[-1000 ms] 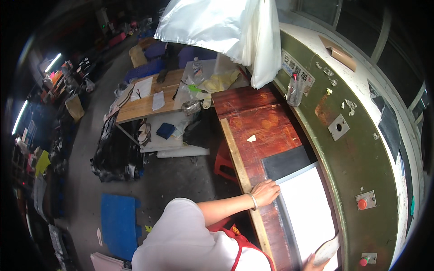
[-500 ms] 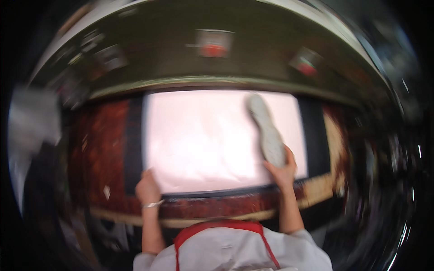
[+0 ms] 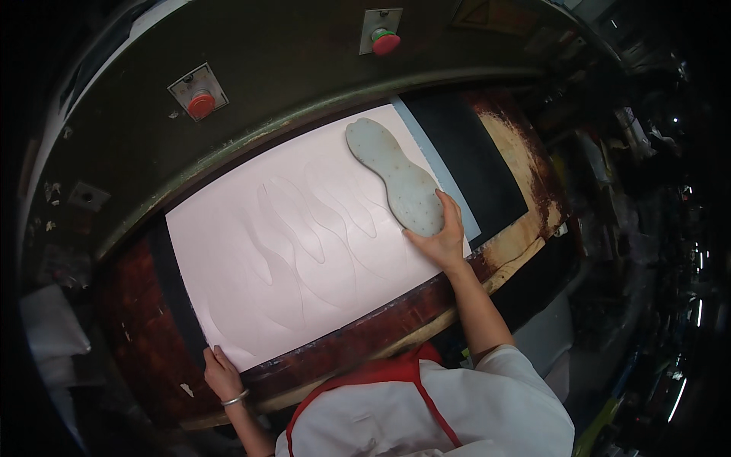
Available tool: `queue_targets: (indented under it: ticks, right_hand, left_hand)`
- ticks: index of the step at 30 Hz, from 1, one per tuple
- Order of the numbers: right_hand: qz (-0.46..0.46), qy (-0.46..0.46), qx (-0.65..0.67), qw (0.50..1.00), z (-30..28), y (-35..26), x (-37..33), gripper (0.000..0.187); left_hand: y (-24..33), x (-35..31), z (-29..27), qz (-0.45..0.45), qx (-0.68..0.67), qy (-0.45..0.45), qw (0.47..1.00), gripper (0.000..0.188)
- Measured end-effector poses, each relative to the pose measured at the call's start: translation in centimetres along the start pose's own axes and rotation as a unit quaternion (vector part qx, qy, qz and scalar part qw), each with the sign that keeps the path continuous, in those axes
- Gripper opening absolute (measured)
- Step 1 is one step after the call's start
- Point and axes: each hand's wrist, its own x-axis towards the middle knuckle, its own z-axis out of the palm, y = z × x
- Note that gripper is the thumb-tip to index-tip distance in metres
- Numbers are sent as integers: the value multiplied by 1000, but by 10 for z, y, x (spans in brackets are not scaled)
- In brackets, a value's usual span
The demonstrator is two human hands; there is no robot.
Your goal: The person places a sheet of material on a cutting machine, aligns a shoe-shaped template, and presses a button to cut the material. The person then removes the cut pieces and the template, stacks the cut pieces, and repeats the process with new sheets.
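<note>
A big dark green machine (image 3: 304, 68) curves across the top, with two red buttons (image 3: 201, 104) on its front. Below it sits a worn red-brown table (image 3: 365, 346) with a black mat (image 3: 464, 145) on it. On the mat lies a wide pale pink sheet (image 3: 304, 236) with wavy foot-shaped lines pressed into it. Half a second ago the picture was blurry and the head was turning; now it is sharp and the sheet sits slanted across the view. The grey sole-shaped cutter (image 3: 396, 177) has moved from the middle right of the sheet to its far right edge, partly over the black mat. This looks like lining up a new spot to cut. The right hand (image 3: 442, 236) grips the near end of the cutter, fingers curled on top. The left hand (image 3: 221, 373) presses the sheet's near left corner down, fingers flat, as it did before.
</note>
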Motion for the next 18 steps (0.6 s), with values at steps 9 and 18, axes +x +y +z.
queue_targets:
  ticks: [9, 18]
  right_hand:
    - [27, -30, 0, 999, -14, -16, 14, 94]
    - [5, 82, -57, 995, -2, -86, 160, 96]
  left_hand:
    - [0, -30, -40, 10, -54, 46, 997, 35]
    - [39, 32, -42, 5, -124, 58, 991, 27]
